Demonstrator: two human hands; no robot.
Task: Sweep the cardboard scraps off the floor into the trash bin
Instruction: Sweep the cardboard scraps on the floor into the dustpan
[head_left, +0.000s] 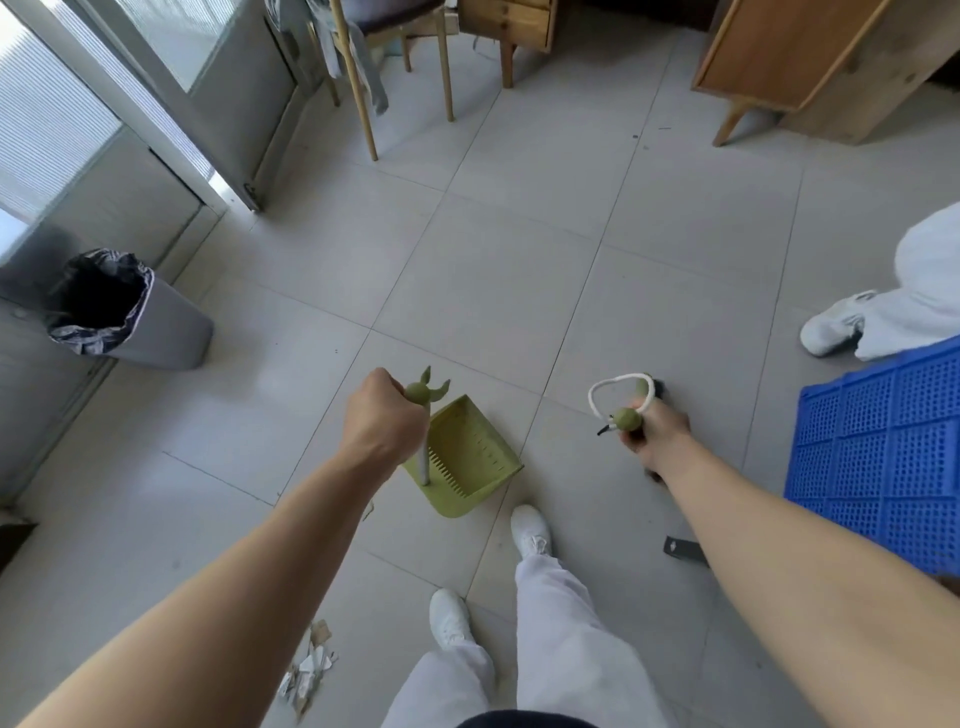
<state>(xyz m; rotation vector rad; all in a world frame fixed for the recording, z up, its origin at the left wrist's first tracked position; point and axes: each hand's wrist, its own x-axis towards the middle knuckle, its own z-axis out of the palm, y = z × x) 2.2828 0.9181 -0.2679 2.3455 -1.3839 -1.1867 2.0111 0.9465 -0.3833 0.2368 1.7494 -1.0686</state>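
tiled floor (519, 270): scraps (309, 670) behind left grip (382, 415)

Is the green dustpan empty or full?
Empty: the green dustpan shows only bare plastic and comb teeth inside, and the cardboard scraps lie on the floor.

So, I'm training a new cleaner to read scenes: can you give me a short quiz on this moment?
1. True or false: the cardboard scraps are already in the dustpan.
2. Which hand grips the dustpan's handle? A left, B right.
3. Fill in: the trash bin stands on the person's ____ side.
Key: 1 false, they lie on the floor; 2 A, the left hand, while the right hand grips the broom; 3 left.
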